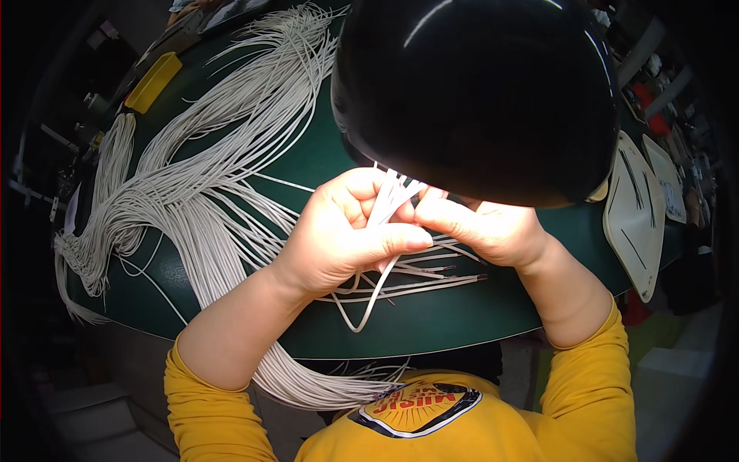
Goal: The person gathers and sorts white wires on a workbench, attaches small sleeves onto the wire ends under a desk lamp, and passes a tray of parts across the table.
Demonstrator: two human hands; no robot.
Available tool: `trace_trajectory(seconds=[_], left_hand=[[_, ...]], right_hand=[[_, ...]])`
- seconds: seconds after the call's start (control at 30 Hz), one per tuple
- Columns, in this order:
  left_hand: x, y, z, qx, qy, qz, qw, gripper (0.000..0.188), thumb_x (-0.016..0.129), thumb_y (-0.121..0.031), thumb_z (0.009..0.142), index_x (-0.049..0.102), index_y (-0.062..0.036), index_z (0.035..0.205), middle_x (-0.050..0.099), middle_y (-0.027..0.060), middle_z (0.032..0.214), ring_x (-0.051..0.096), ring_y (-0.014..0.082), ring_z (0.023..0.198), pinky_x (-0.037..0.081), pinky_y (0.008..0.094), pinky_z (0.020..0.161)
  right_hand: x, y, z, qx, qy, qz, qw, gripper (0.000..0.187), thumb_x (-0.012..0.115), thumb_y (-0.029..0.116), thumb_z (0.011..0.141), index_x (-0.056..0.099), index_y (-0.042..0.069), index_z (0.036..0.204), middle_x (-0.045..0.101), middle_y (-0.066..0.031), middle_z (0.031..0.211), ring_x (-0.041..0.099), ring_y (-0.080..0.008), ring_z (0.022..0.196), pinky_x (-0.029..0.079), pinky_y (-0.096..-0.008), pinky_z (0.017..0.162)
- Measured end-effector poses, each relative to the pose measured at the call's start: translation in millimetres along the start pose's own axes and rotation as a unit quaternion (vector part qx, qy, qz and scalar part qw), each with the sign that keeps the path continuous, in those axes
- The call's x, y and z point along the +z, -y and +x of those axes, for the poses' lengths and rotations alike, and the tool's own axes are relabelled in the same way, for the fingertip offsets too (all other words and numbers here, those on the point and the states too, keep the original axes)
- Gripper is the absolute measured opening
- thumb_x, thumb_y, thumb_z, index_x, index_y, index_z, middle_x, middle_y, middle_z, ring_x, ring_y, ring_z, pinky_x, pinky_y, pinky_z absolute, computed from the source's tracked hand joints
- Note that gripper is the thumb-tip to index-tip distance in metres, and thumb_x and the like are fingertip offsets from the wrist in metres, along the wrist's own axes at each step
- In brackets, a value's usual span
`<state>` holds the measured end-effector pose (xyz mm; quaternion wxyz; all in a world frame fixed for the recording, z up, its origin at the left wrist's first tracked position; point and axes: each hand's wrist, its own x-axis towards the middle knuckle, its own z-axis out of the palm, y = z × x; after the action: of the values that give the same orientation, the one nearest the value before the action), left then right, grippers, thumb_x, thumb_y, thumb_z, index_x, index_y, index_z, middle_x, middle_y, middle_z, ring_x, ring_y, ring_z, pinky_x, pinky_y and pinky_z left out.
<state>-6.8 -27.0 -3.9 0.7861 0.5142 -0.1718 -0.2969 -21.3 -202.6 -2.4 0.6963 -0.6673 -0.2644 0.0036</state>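
In the middle of the view, my left hand (346,223) is closed around a small bunch of white cables (389,202), its thumb pressed across them. One cable loops down below that hand and back up. My right hand (485,227) is beside the bunch's upper part, thumb and fingers drawn together. What its fingertips pinch, if anything, is hidden. A glossy black dome (477,100) covers the bunch's upper ends and part of the right fingers. Below the hands, several loose white cables (431,292) with stripped-looking ends lie on the green table (400,331).
A large heap of white cables (192,177) spreads over the table's left side, some hanging over the front edge towards my lap. A yellow tray (152,83) stands at the far left. On the right, a cream tray (635,219) holds a few thin dark strips.
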Motion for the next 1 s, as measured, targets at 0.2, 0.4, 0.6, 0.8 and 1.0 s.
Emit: trace_trajectory(seconds=[0.2, 0.4, 0.6, 0.8, 1.0], left_hand=[[0.3, -4.6, 0.5, -0.013, 0.012, -0.014, 1.0, 0.011, 0.056, 0.001, 0.076, 0.051, 0.0012, 0.086, 0.059, 0.0135, 0.072, 0.049, 0.0051, 0.043, 0.041, 0.0144, 0.042], [-0.1, -5.6, -1.8, -0.003, 0.019, -0.028, 0.999, 0.011, 0.053, 0.001, 0.077, 0.051, 0.0006, 0.088, 0.059, 0.0138, 0.071, 0.049, 0.0056, 0.043, 0.041, 0.0147, 0.042], [-1.2, -4.0, -1.1, 0.0, 0.017, -0.027, 0.999, 0.011, 0.053, 0.0, 0.078, 0.051, 0.0004, 0.089, 0.06, 0.0139, 0.072, 0.049, 0.0058, 0.042, 0.041, 0.0147, 0.041], [-2.0, -4.9, -1.4, 0.012, 0.012, -0.016, 1.0, 0.012, 0.052, -0.001, 0.079, 0.051, 0.0001, 0.09, 0.06, 0.0141, 0.071, 0.049, 0.0057, 0.041, 0.041, 0.0147, 0.041], [-3.2, -6.8, -2.1, 0.006, 0.017, -0.018, 1.0, 0.013, 0.051, -0.003, 0.08, 0.05, -0.0004, 0.093, 0.06, 0.0145, 0.072, 0.049, 0.005, 0.042, 0.041, 0.0142, 0.041]], right_hand=[[-13.6, 3.0, -2.6, -0.021, -0.061, -0.04, 0.997, 0.013, 0.055, 0.001, 0.075, 0.056, -0.003, 0.087, 0.059, -0.0063, 0.075, 0.055, -0.0122, 0.067, 0.045, -0.0238, 0.064], [-51.9, 21.3, 0.4, -0.045, -0.084, -0.535, 0.84, 0.013, 0.058, 0.011, 0.069, 0.055, -0.001, 0.075, 0.057, -0.0104, 0.064, 0.057, -0.0225, 0.059, 0.044, -0.0312, 0.056], [-50.0, 22.7, -11.3, 0.127, -0.016, -0.652, 0.747, 0.03, 0.069, 0.028, 0.059, 0.057, 0.002, 0.068, 0.057, -0.0119, 0.061, 0.058, -0.027, 0.061, 0.046, -0.0319, 0.055], [-48.6, 18.4, -9.3, 0.225, 0.014, -0.656, 0.72, 0.036, 0.073, 0.025, 0.055, 0.057, 0.001, 0.076, 0.059, -0.0143, 0.067, 0.059, -0.0283, 0.069, 0.047, -0.0316, 0.061], [-50.0, 21.8, -3.6, 0.269, 0.026, -0.651, 0.709, 0.035, 0.074, 0.023, 0.054, 0.057, 0.002, 0.077, 0.059, -0.0122, 0.07, 0.058, -0.0256, 0.067, 0.046, -0.0307, 0.059]])
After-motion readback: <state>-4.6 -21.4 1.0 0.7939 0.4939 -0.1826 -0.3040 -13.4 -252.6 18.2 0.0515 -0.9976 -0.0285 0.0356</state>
